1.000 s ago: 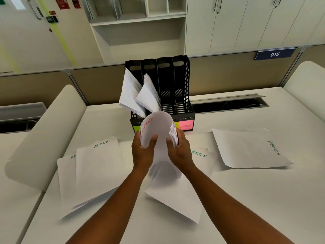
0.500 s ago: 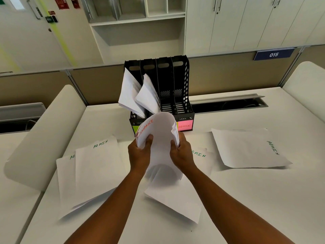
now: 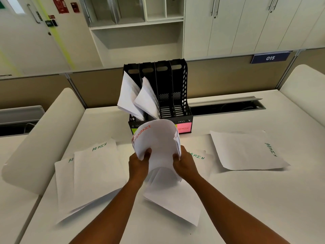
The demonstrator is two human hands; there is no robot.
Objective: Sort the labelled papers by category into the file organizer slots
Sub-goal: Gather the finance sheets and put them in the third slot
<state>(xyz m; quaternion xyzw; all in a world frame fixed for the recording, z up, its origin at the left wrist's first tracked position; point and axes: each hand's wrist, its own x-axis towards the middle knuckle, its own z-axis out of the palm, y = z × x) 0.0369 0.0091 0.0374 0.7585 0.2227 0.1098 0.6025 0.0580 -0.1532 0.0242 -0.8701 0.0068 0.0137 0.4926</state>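
A black file organizer [image 3: 179,88] with several slots stands at the desk's far middle; its two left slots hold leaning white papers [image 3: 139,99], the two right slots look empty. A pink ADMIN label [image 3: 183,128] is on its front. My left hand [image 3: 139,164] and my right hand [image 3: 184,164] both grip a curled bundle of papers marked FINANCE [image 3: 158,140] in red, held upright just in front of the organizer. Sheets marked ADMIN lie at the left [image 3: 95,171], behind my right hand [image 3: 198,156] and at the right [image 3: 246,150].
A blank-faced sheet [image 3: 174,198] lies under my wrists. A cable trough [image 3: 226,105] runs behind the organizer at the right. Curved white dividers rise at the left [image 3: 44,136] and far right [image 3: 306,81]. Cabinets stand beyond the partition.
The FINANCE bundle has been squeezed tighter and shifted slightly left and up; my hands slid closer around its lower part. The sheets on the desk have not moved.
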